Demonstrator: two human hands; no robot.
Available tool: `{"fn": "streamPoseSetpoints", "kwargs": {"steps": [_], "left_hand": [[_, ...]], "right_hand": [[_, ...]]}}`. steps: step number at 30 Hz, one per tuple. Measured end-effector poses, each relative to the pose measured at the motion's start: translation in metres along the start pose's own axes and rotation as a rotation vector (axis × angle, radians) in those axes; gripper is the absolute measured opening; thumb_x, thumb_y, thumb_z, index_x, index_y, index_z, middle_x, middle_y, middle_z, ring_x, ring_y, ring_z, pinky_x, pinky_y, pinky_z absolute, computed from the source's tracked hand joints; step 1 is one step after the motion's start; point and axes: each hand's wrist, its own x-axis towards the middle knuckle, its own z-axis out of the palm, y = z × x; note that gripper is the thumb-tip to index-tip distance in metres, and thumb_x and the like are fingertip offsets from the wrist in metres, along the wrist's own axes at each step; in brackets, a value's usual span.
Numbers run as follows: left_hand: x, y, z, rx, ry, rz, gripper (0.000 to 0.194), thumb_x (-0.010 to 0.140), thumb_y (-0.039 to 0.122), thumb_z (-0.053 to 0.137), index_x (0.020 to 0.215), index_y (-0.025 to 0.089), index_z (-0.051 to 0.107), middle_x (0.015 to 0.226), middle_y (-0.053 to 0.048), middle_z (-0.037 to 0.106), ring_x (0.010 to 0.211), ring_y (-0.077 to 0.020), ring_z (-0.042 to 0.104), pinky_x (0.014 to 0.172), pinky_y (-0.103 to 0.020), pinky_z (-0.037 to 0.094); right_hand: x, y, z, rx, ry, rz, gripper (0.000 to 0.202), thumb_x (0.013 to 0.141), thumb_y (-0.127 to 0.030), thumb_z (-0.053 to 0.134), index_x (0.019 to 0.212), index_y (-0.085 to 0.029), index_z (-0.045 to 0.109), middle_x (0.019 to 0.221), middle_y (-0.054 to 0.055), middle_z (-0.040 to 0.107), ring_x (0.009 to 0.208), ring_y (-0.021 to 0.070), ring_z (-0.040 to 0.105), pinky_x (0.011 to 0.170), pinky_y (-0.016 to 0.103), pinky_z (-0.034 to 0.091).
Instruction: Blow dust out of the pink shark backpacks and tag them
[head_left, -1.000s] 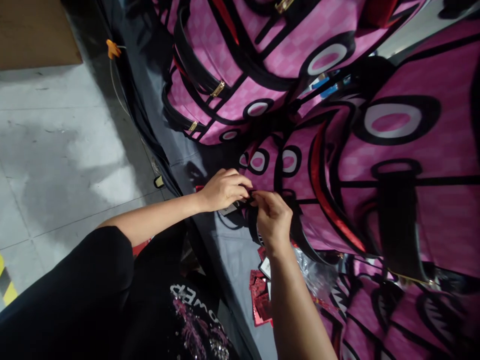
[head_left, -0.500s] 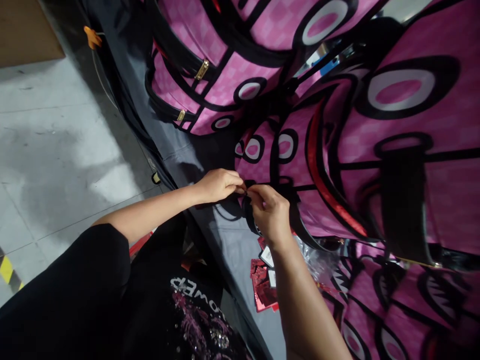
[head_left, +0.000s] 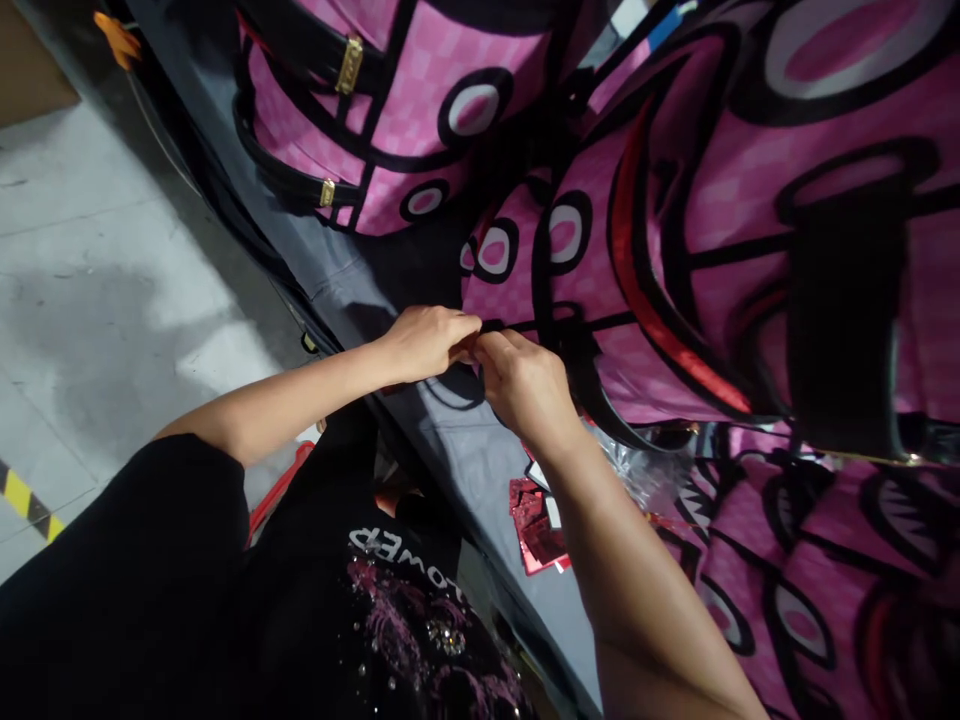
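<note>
My left hand (head_left: 429,343) is closed in a pinch at the lower left end of a pink checkered bag (head_left: 585,260) with black trim, oval eye patterns and a red zipper edge. My right hand (head_left: 527,388) is pinched too, its fingertips meeting those of the left. Whatever lies between the fingers is too small and hidden to name. Under the hands a thin dark loop rests on the grey cloth surface (head_left: 480,465).
More pink bags (head_left: 450,60) stand at the top, and others (head_left: 802,590) lie at the lower right. Red tags (head_left: 536,525) and clear plastic (head_left: 645,470) are beside my right forearm. Concrete floor (head_left: 90,270) shows at left, with yellow-black tape (head_left: 28,503).
The view has shifted, so hands and bags appear a little higher in the picture. Both hands stay pinched together, with the right fingers now closer over the left fingertips.
</note>
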Motion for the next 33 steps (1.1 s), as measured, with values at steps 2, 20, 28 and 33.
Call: {"fn": "streamPoseSetpoints", "kwargs": {"steps": [2, 20, 28, 33], "left_hand": [[-0.001, 0.002, 0.000, 0.052, -0.004, 0.019, 0.017, 0.089, 0.023, 0.053, 0.087, 0.018, 0.069, 0.086, -0.006, 0.071, 0.077, -0.0196, 0.066, 0.058, -0.028, 0.035], [-0.015, 0.019, -0.004, 0.093, 0.145, -0.223, 0.011, 0.082, 0.028, 0.057, 0.090, 0.022, 0.063, 0.088, -0.001, 0.074, 0.080, -0.0178, 0.068, 0.071, -0.025, 0.047], [-0.017, 0.028, -0.009, 0.089, 0.159, -0.290, 0.011, 0.083, 0.038, 0.056, 0.084, 0.027, 0.059, 0.085, 0.005, 0.074, 0.080, -0.0199, 0.069, 0.072, -0.030, 0.049], [-0.017, 0.033, -0.013, 0.110, 0.070, -0.227, 0.019, 0.086, 0.027, 0.044, 0.089, 0.032, 0.063, 0.079, 0.008, 0.074, 0.073, -0.0190, 0.069, 0.069, -0.030, 0.048]], "right_hand": [[0.001, -0.004, -0.003, 0.009, -0.015, 0.033, 0.024, 0.096, -0.016, 0.042, 0.099, -0.014, 0.065, 0.093, 0.011, 0.066, 0.076, 0.0188, 0.059, 0.065, 0.028, 0.033], [-0.004, -0.006, -0.001, 0.444, 0.184, 0.095, 0.017, 0.095, -0.017, 0.045, 0.112, -0.019, 0.048, 0.098, 0.000, 0.069, 0.083, 0.0171, 0.065, 0.059, 0.025, 0.034], [-0.008, -0.002, 0.004, 0.622, 0.257, 0.079, 0.021, 0.093, -0.016, 0.049, 0.113, -0.020, 0.046, 0.098, -0.003, 0.067, 0.079, 0.0121, 0.063, 0.061, 0.022, 0.035], [-0.011, -0.004, 0.001, 0.612, 0.286, 0.139, 0.024, 0.090, -0.013, 0.052, 0.112, -0.023, 0.048, 0.092, -0.010, 0.064, 0.078, 0.0058, 0.063, 0.062, 0.015, 0.036]]}}
